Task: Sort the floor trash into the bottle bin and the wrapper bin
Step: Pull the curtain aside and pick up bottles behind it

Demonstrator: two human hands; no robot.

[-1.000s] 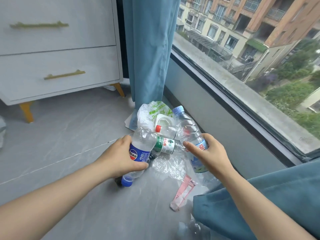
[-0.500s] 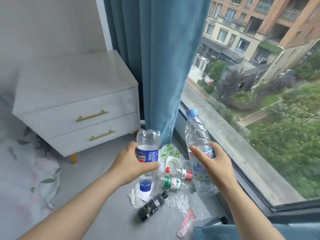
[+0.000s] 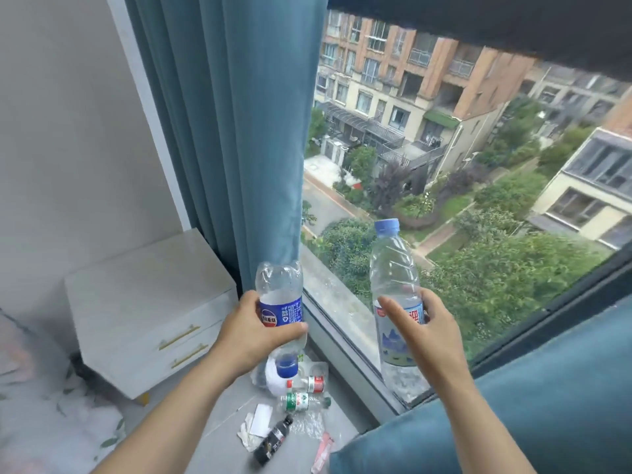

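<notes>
Inverted bottle (image 3: 278,285), ribbed bottle (image 3: 393,268), seemingly higher

Bright window (image 3: 461,186) daylight; soft, wide-angle edge distortion.

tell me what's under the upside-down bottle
Below the held bottle, on the floor: a white wrapper, a red-label bottle, a green-label bottle. The left hand hides anything further back.
</notes>
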